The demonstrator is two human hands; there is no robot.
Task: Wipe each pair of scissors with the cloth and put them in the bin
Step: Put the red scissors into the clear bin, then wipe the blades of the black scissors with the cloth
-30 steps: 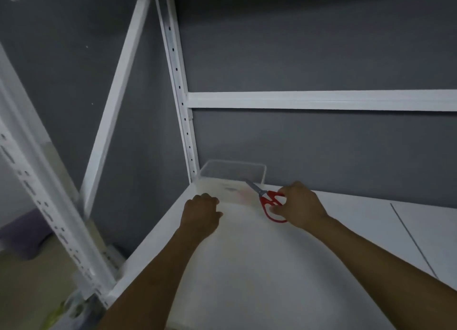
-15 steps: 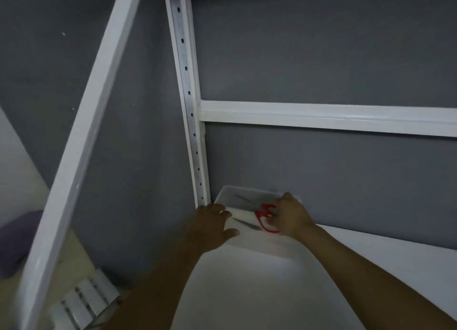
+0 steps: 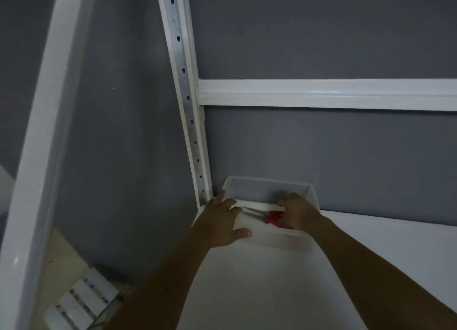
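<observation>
My left hand (image 3: pixel 220 223) lies open, fingers (image 3: pixel 231 202) spread on the clear bin's (image 3: pixel 312 193) near corner, I judge to stop it sliding on the shelf (image 3: pixel 272 292). My right hand (image 3: pixel 300 212) grips the red-handled scissors (image 3: pixel 273 217) low inside the bin, blades pointing left to lie flat.

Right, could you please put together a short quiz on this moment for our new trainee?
1. Where are the red-handled scissors: A) inside the clear plastic bin, B) hanging from a hook, C) in a drawer?
2. True or false: the left hand grips the scissors.
3. Fill in: the bin stands beside the rack's perforated ___.
Key: 1 A. 2 False: its spread fingers rest on the bin's near-left corner; the right hand is at the handles. 3 upright.
</observation>
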